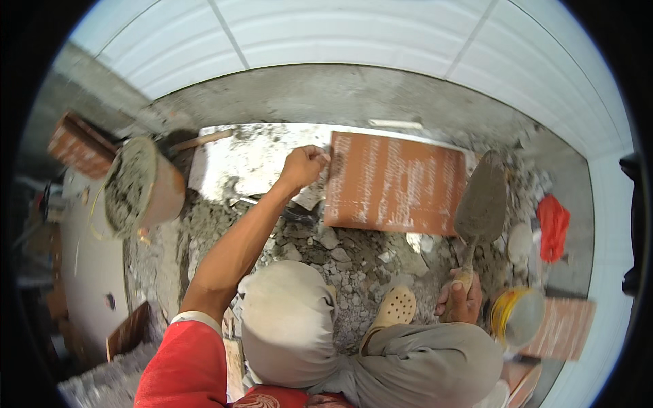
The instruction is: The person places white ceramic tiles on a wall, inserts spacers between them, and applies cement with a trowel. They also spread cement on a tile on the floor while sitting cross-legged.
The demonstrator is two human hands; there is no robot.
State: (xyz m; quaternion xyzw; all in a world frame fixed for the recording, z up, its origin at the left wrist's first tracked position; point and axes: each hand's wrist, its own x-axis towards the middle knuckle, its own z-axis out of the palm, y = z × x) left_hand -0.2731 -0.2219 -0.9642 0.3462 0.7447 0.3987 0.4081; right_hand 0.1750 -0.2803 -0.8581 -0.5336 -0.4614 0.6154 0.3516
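Observation:
My left hand (306, 167) is closed, its fingertips pinching the left edge of a reddish-brown tile (396, 182). The tile's ribbed back, streaked with white, faces up. It overlaps a white board (238, 160) spotted with mortar, and its near edge hangs over rubble. Low on the right, my right hand (462, 300) is wrapped round the handle of a pointed trowel (480, 204). Grey mortar coats the trowel's blade, which points away from me beside the tile's right edge. A hammer (243, 196) lies on the rubble near my left forearm, partly hidden.
A bucket of grey mortar (169, 187) stands at the left, near stacked tiles (81, 146). On the right are a red plastic bag (552, 228), a yellow-banded tub (507, 318) and another tile (561, 328). Broken rubble (326, 255) covers the ground before a white-panelled wall (340, 34).

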